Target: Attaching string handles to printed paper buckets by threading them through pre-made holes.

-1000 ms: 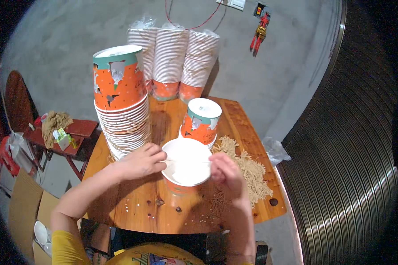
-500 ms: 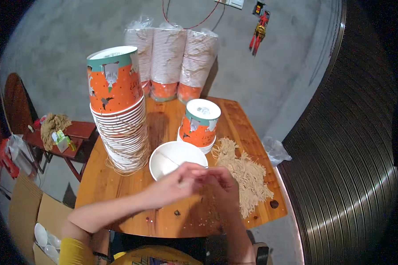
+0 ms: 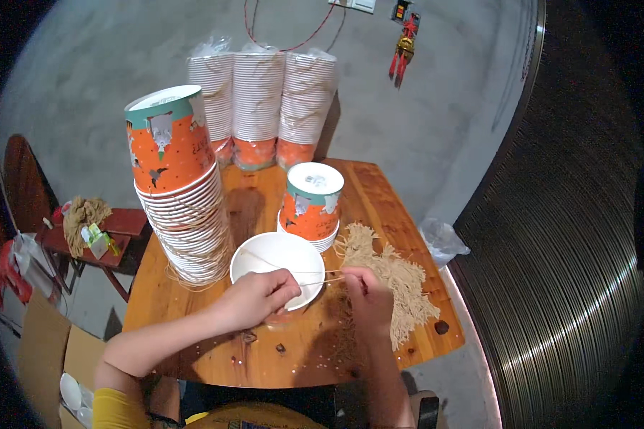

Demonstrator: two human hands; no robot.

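Note:
A white paper bucket (image 3: 264, 250) stands at the middle of the table, its mouth facing up. Over its near rim a thin pale string (image 3: 315, 283) runs between my two hands, with a strand crossing the bucket's mouth. My left hand (image 3: 261, 297), at the bucket's near side, pinches the string. To the right, my right hand (image 3: 370, 294) is closed on the string's other part, its fingertips together. Beside it lies a pile of tan strings (image 3: 404, 293). A short stack of upside-down orange buckets (image 3: 309, 214) sits just behind the white one.
A tall stack of upside-down paper buckets (image 3: 175, 157), wound with loose strings, rises at the left. Several plastic-wrapped bucket stacks (image 3: 257, 100) stand by the wall. A red bench (image 3: 125, 223) and a cardboard box (image 3: 43, 350) are left of the wooden table (image 3: 193, 357); a ribbed shutter (image 3: 551, 250) is at right.
My hands have moved apart, the left one leftward and the right slightly right, with the string now drawn between them. The whole view has shifted slightly.

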